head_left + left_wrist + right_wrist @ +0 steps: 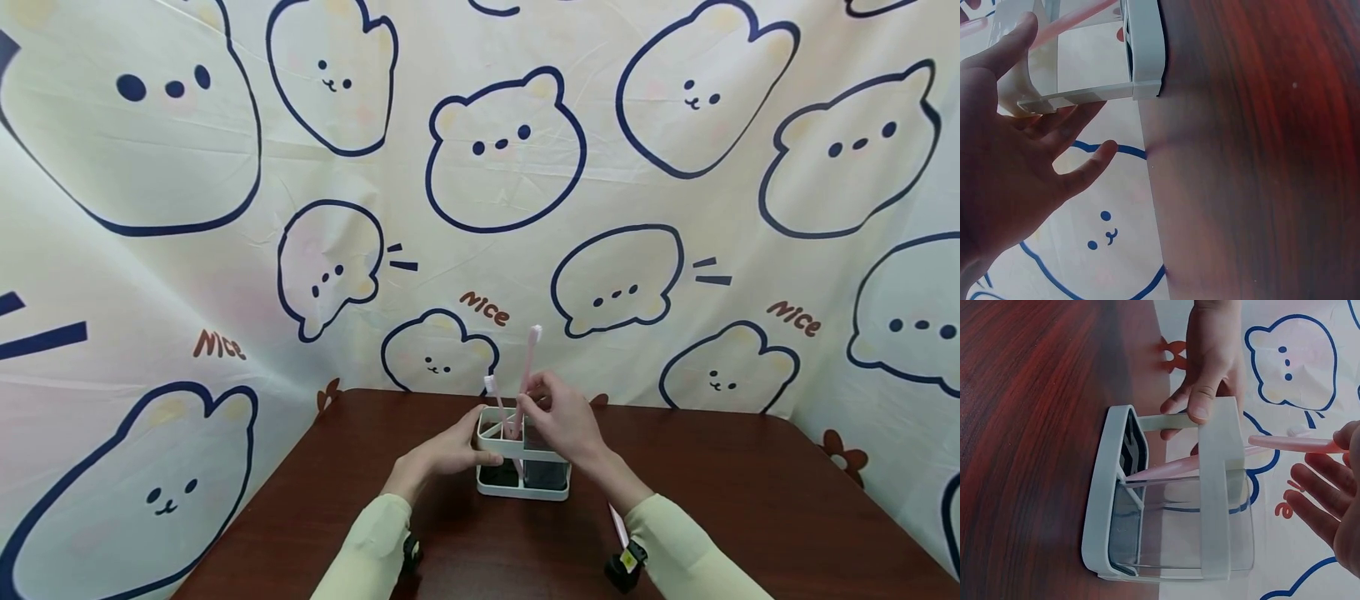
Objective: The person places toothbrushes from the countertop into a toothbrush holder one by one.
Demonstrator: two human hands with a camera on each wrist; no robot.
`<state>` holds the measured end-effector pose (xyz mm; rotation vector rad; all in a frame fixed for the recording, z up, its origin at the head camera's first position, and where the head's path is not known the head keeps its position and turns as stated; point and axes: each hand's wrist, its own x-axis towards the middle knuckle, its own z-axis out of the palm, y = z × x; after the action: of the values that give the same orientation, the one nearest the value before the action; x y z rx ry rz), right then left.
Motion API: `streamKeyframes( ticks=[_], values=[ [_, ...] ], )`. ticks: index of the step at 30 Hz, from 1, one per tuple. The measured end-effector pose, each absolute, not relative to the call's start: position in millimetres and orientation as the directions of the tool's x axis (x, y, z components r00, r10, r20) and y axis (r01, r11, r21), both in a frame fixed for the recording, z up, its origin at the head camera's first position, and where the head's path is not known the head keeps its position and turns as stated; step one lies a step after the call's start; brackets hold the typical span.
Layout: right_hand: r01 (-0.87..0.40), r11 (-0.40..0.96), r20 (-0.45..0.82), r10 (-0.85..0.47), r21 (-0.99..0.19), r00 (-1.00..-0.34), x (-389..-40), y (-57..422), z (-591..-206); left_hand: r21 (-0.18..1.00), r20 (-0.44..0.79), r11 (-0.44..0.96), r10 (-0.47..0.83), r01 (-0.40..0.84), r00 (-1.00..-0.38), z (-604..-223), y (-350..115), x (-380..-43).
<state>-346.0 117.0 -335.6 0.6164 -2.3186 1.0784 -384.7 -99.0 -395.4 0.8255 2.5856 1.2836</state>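
A white toothbrush holder (523,493) with a divided top stands upright on the table, a clear cup (1166,537) in its right half. My left hand (448,446) grips its left side, thumb on the front of the upper rim and some fingers behind. One pink toothbrush (1166,469) leans inside the holder, its white bristles (491,384) up. Between thumb and fingers, my right hand (570,421) pinches a second pink toothbrush (1300,444), bristle end up. In the right wrist view, its handle end is just above the holder's upper rim.
A pale pink stick-like thing (618,527) lies on the brown table (712,492) beside my right forearm, partly hidden by the wrist camera (624,569). Behind the table hangs a cream cloth (510,192) printed with cartoon animals.
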Motion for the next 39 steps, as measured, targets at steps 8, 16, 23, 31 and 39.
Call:
streamKeyframes(
  ticks=[8,16,23,31,39],
  values=[
    [-0.581,0.579,0.606,-0.179,-0.572,-0.775,-347,113,-341,0.774,0.104,0.485,0.536,0.407,-0.837,-394,-101,-383],
    [-0.578,0.620,0.602,-0.205,-0.530,-0.772,-349,109,-352,0.775,0.111,0.478,0.542,0.414,-0.833,-395,-100,-384],
    [-0.605,0.662,0.649,-0.230,-0.442,-0.725,-354,110,-365,0.777,0.121,0.465,0.552,0.425,-0.825,-394,-99,-384],
    [-0.610,0.734,0.695,-0.271,-0.298,-0.666,-355,112,-374,0.752,0.127,0.496,0.537,0.434,-0.834,-396,-99,-386],
    [-0.577,0.784,0.671,-0.301,-0.230,-0.677,-353,115,-383,0.747,0.129,0.502,0.533,0.436,-0.836,-398,-100,-388]
  ],
)
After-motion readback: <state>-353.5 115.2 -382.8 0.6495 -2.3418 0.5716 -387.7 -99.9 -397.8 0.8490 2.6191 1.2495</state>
